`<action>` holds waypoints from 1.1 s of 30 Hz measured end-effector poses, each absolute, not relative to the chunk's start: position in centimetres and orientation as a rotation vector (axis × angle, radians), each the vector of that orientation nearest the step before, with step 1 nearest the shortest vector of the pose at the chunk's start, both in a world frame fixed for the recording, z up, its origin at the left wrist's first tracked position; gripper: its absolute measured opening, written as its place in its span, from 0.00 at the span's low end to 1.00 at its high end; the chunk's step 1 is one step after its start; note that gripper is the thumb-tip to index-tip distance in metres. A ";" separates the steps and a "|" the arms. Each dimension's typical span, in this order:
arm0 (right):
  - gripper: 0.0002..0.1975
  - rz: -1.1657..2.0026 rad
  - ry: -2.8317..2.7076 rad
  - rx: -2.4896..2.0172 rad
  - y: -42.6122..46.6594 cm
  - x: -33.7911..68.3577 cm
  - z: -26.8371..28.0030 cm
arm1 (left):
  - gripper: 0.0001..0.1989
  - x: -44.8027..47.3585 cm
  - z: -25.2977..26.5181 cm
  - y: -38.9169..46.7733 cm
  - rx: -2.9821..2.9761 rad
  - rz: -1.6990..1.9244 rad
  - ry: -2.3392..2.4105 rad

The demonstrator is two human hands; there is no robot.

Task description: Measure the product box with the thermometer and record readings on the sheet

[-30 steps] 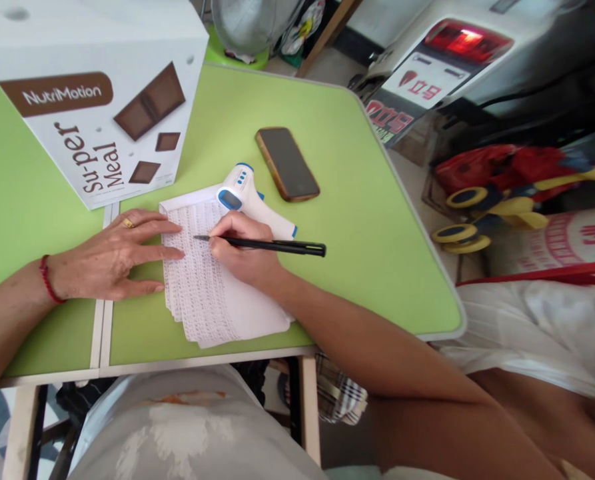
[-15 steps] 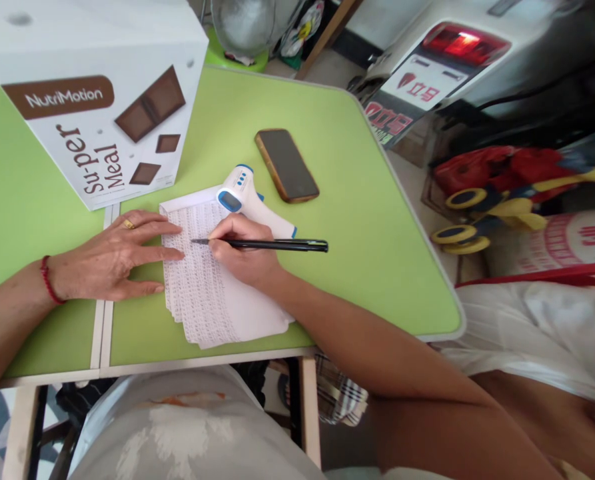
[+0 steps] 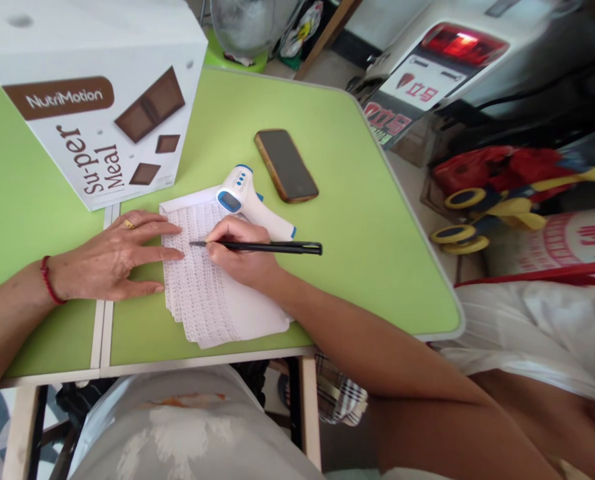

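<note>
My right hand (image 3: 242, 250) is closed around a black pen (image 3: 297, 247), pinching it near the silver tip. The tip points left, over lines of small handwriting on a stack of paper sheets (image 3: 262, 307); I cannot tell whether it touches the page. Flat and with its fingers spread, my left hand (image 3: 110, 257) has its fingertips on the left edge of the sheets. A red cord circles its wrist and a gold ring is on one finger. A white and blue infrared thermometer (image 3: 254, 207) lies across the top of the sheets, just beyond my right hand.
A phone (image 3: 287, 165) in a brown case lies beyond the thermometer. The tall white NutriMotion box (image 3: 142, 73) stands at the back left of the green table (image 3: 372, 267). At the right is someone's white clothing (image 3: 542, 320). A scooter's tail light (image 3: 464, 45) shows behind.
My right hand and the pen have shifted slightly left over the written lines. My left hand, the sheets, the thermometer and the phone stay where they were.
</note>
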State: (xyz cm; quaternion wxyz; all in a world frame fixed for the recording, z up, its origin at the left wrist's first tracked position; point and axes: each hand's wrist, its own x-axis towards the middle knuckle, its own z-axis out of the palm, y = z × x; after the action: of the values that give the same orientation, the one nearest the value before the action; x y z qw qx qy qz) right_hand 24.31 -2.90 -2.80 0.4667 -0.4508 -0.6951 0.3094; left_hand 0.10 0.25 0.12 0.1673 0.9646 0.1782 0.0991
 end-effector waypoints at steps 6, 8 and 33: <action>0.04 0.770 -1.693 -1.145 -2.8 24.4 -3.0 | 0.20 0.1 0.2 0.2 2.731 0.268 0.511; 0.04 0.752 -1.676 -1.156 -2.8 24.4 -2.9 | 0.20 0.1 0.2 0.3 2.732 0.265 0.513; 0.05 0.749 -1.708 -1.061 -2.8 24.5 -2.9 | 0.20 0.0 0.1 0.2 2.778 0.277 0.491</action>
State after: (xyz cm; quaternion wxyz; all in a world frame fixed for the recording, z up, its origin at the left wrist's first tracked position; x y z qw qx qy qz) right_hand 24.52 -2.78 -2.90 0.4776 -0.4344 -0.6994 0.3067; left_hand 0.03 0.25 0.08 0.1529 0.9685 0.1711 0.0964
